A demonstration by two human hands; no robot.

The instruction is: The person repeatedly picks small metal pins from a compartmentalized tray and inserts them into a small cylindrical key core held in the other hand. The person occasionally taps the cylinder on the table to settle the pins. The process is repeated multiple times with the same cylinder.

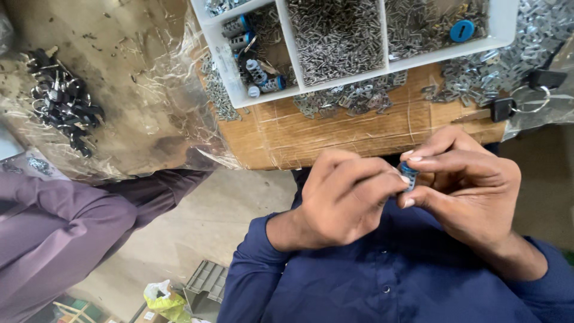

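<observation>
Between the fingertips of both hands, just off the near edge of the tabletop, sits a small blue-and-silver metal lock cylinder [409,175]. The right hand [472,191] has its grip closed on the cylinder, thumb below and forefinger curled over the top. The left hand [344,197] meets it from the other side, its grip narrowed to a pinch with thumb and forefinger tips pressed against the cylinder's end. Both wrists come out of dark blue shirt sleeves [251,281], and the hands hover above the person's own lap, apart from the tabletop.

Just beyond the hands lies the brown cardboard-covered tabletop [335,134], wrapped in clear tape. On it rests a white plastic compartment tray [287,36]. Its left compartment holds several more blue-capped silver cylinders [254,54]; the middle one is filled with small silver metal pins [338,36]; the right one holds more small metal parts and a round blue cap [461,30]. Flat silver stamped metal plates [353,98] are heaped loose on the tabletop along the tray's near side and off to the right. Near the right edge lies a black-headed key on a metal ring [514,106].

Farther left, on a sheet of crinkled clear plastic [143,90], a pile of black-headed keys [63,101] lies well apart from the tray. Another person's purple-clothed leg [66,227] shows at the lower left.
</observation>
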